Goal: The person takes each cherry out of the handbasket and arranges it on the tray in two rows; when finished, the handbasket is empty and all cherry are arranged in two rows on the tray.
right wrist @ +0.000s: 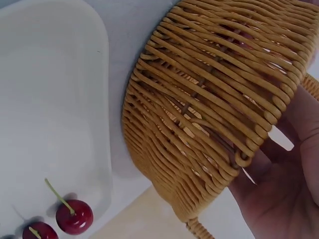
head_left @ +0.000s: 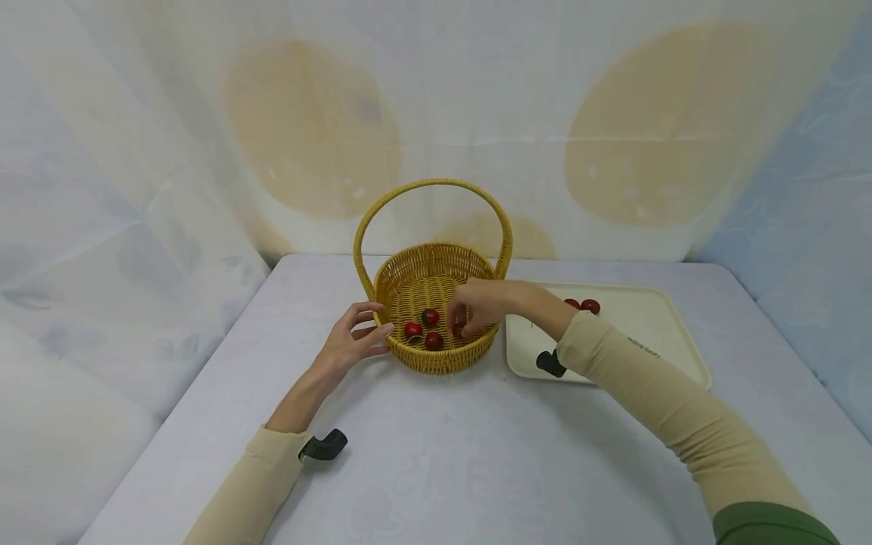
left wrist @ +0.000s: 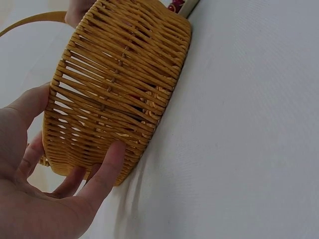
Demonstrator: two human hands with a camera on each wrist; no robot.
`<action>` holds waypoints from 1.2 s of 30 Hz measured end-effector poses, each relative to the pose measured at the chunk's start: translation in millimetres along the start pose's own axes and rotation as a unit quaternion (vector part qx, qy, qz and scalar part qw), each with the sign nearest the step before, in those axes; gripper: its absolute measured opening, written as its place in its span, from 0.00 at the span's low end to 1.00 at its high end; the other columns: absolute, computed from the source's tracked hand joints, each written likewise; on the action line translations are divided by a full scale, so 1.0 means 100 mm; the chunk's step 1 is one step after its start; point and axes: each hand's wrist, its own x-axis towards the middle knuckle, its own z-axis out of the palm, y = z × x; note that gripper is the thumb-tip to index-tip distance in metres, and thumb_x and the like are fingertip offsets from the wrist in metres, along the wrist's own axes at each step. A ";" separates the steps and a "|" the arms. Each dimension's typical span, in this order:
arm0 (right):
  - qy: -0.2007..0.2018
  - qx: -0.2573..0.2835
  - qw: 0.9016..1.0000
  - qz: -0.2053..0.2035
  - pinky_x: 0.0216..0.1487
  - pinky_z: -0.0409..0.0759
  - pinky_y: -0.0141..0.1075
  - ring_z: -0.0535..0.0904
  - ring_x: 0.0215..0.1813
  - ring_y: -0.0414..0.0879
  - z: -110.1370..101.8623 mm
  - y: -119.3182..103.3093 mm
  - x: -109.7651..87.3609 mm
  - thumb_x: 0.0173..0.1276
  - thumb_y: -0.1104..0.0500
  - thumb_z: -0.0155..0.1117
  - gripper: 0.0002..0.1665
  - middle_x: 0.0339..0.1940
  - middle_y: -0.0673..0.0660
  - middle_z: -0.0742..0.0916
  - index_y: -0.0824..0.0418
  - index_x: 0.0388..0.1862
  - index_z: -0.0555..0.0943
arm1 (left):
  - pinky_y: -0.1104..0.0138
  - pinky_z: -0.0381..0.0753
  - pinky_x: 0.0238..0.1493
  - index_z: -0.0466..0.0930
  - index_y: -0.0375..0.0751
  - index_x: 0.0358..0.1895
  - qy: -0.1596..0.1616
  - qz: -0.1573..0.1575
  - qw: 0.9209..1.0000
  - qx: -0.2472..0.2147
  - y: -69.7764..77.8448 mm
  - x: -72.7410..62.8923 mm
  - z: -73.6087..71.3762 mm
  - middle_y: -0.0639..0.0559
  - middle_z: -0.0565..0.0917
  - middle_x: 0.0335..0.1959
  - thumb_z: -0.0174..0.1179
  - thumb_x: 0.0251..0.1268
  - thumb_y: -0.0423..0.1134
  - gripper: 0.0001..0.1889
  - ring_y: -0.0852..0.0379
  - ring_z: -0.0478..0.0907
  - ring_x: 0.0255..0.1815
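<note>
A yellow-brown woven basket (head_left: 439, 362) with a tall arched handle stands on the table, holding several dark red cherries (head_left: 434, 341). Spread fingers of my left hand (head_left: 349, 342) rest against the basket's left side near the rim; in the left wrist view, the thumb (left wrist: 107, 167) lies on the woven wall. My right hand (head_left: 482, 301) reaches down inside the basket on its right side, fingertips round a cherry (head_left: 458, 330) low by the basket floor. From the right wrist camera, the basket wall partly covers this hand.
Right of the basket, close beside it, lies a cream rectangular tray (head_left: 657, 325). More cherries (right wrist: 74, 217) with green stems lie on it, partly hidden by my right forearm in the head view. Fabric with large tan spots (head_left: 313, 129) hangs behind the table.
</note>
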 end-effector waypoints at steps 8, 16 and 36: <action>0.027 -0.003 1.000 -0.011 0.45 0.85 0.33 0.84 0.43 0.43 -0.09 -0.08 -0.11 0.65 0.61 0.68 0.14 0.41 0.54 0.88 0.59 0.49 0.84 | 0.46 0.81 0.59 0.61 0.44 0.69 0.003 0.001 1.000 0.005 0.04 -0.02 0.01 0.40 0.63 0.68 0.65 0.65 0.45 0.33 0.43 0.75 0.63; 0.056 -0.020 0.998 -0.020 0.41 0.83 0.32 0.81 0.38 0.40 -0.17 -0.11 -0.21 0.64 0.60 0.68 0.11 0.37 0.51 0.87 0.56 0.46 0.85 | 0.41 0.77 0.62 0.59 0.41 0.71 -0.004 -0.012 1.000 -0.008 0.03 0.02 -0.02 0.37 0.60 0.71 0.63 0.67 0.41 0.32 0.38 0.71 0.66; 0.097 0.008 0.995 0.034 0.42 0.83 0.34 0.81 0.38 0.41 -0.19 0.14 -0.99 0.63 0.62 0.69 0.11 0.37 0.51 0.85 0.55 0.45 0.84 | 0.47 0.82 0.58 0.62 0.46 0.69 0.008 -0.008 1.000 0.008 0.00 0.03 -0.04 0.41 0.62 0.69 0.66 0.64 0.47 0.33 0.40 0.72 0.66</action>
